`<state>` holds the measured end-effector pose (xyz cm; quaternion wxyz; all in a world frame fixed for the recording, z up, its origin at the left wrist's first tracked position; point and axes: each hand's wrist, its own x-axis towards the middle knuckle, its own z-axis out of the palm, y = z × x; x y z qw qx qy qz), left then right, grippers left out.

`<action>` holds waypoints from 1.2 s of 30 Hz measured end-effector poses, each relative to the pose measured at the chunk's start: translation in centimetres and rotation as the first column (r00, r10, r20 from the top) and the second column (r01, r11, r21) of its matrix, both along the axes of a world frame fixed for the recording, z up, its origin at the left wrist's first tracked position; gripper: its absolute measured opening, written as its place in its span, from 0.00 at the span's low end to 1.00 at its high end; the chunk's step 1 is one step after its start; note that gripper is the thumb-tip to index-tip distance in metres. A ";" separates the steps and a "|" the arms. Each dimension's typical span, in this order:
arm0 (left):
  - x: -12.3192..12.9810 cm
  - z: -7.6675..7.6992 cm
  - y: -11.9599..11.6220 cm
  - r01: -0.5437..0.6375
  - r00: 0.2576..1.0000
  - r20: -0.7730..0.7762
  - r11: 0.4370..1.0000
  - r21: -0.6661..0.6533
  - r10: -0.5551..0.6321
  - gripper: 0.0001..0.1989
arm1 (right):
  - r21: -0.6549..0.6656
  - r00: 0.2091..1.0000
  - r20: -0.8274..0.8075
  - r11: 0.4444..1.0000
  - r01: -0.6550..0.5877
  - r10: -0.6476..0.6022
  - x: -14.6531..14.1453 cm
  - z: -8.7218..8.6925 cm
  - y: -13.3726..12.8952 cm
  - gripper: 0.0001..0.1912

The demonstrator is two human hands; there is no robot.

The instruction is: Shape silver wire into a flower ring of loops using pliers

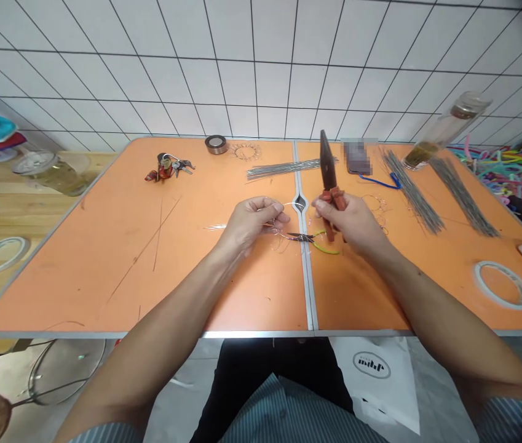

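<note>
My left hand [258, 223] pinches thin shiny wire [288, 205] above the orange folding table [242, 307]. Ends of the wire stick out on both sides of its fingers. Held upright in my right hand [350, 220] are pliers with red handles [328, 166], their dark jaws pointing up and away from the wire. Between my hands, small pliers with yellow handles [323, 247] lie across the table's metal seam. Fine wire curls lie beside them. How the wire is bent inside my left fingers is hidden.
Bundles of straight wire [415, 194] lie at the right and the back centre [279, 169]. A tape roll [216, 144], keys [168, 167], a phone [357, 157], a glass bottle [445, 132] and a white tape ring [503, 285] rest around the tabletop. Loose wires [143, 249] lie left.
</note>
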<state>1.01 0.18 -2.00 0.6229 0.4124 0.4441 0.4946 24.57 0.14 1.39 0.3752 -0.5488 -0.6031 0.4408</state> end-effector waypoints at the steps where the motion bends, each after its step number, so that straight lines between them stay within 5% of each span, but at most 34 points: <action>1: -0.2 0.2 0.1 -0.035 0.999 -0.010 0.999 0.017 0.035 0.18 | 0.055 0.988 0.150 0.998 0.025 -0.033 0.8 0.5 0.5 0.13; 3: -0.8 0.5 0.4 -0.097 0.995 -0.026 0.994 0.044 0.098 0.17 | 0.150 0.877 0.469 0.988 0.042 -0.109 2.6 1.1 1.5 0.10; 5: -1.3 0.7 0.8 -0.147 0.988 -0.033 0.988 0.055 0.149 0.17 | 0.149 0.644 0.747 0.986 0.079 -0.164 3.9 1.1 2.3 0.12; 8: -1.8 0.8 1.2 -0.210 0.977 -0.032 0.976 0.051 0.212 0.16 | 0.105 0.418 0.901 0.993 0.062 -0.122 4.5 0.2 2.7 0.20; 15: -2.1 0.5 1.5 -0.256 0.966 -0.028 0.965 0.055 0.258 0.16 | 0.033 0.275 0.961 0.999 0.005 -0.033 3.6 -1.4 2.5 0.23; 18: -1.8 0.5 1.4 -0.261 0.965 -0.009 0.963 0.066 0.262 0.15 | 0.119 0.356 0.928 0.993 -0.006 -0.109 3.2 -1.2 2.3 0.22; 20: -1.5 0.4 1.2 -0.247 0.969 0.003 0.967 0.066 0.247 0.14 | 0.204 0.578 0.803 0.978 -0.034 -0.147 2.4 -0.8 1.8 0.23; 22: -1.2 0.3 0.9 -0.224 0.975 0.012 0.973 0.059 0.224 0.14 | 0.223 0.840 0.542 0.970 -0.098 -0.040 1.1 -0.6 1.1 0.22; 24: -0.8 0.1 0.7 -0.206 0.978 0.025 0.978 0.041 0.206 0.14 | 0.151 0.943 0.311 0.973 -0.175 0.121 -0.2 -0.7 0.4 0.22; 31: -0.1 0.4 0.5 -0.147 0.977 0.141 0.985 -0.095 0.159 0.13 | -0.014 0.959 -0.226 0.983 -0.181 0.173 -1.4 -2.8 0.3 0.24; 36: -0.1 0.3 0.9 -0.094 0.968 0.206 0.964 -0.250 0.147 0.07 | -0.105 0.944 -0.312 0.984 -0.143 0.104 -1.2 -2.4 0.2 0.24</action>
